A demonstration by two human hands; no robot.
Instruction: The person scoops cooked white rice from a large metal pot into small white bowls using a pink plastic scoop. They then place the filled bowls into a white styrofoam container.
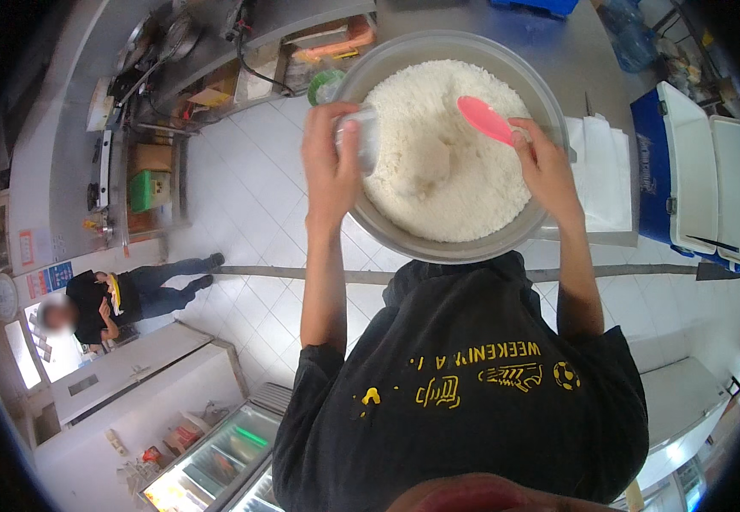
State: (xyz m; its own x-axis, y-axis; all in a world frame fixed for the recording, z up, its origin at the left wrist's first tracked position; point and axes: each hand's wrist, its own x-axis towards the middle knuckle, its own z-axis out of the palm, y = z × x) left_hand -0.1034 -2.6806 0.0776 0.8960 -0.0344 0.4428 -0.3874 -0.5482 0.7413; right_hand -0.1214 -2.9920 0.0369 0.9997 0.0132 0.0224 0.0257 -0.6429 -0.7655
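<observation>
A large round grey basin (554, 96) in front of me holds a heap of white grain (472, 208) that looks like rice. A clump rises from the middle, beside a hollow. At the basin's left rim, my left hand (333, 160) grips a clear plastic container (368, 137), blurred here, so its contents cannot be told. On the other side, my right hand (546, 168) reaches over the rim. Its thumb and fingers pinch the handle end of a pink spoon (482, 120), whose bowl points up and left above the grain.
A steel table (591, 70) extends beyond the basin, with white sheets (600, 176) at right. Farther right stands a blue cooler box (653, 169), lid raised. Another person (104, 301) stands at far left, near a white chest freezer (133, 368). Stoves and shelves line the upper left.
</observation>
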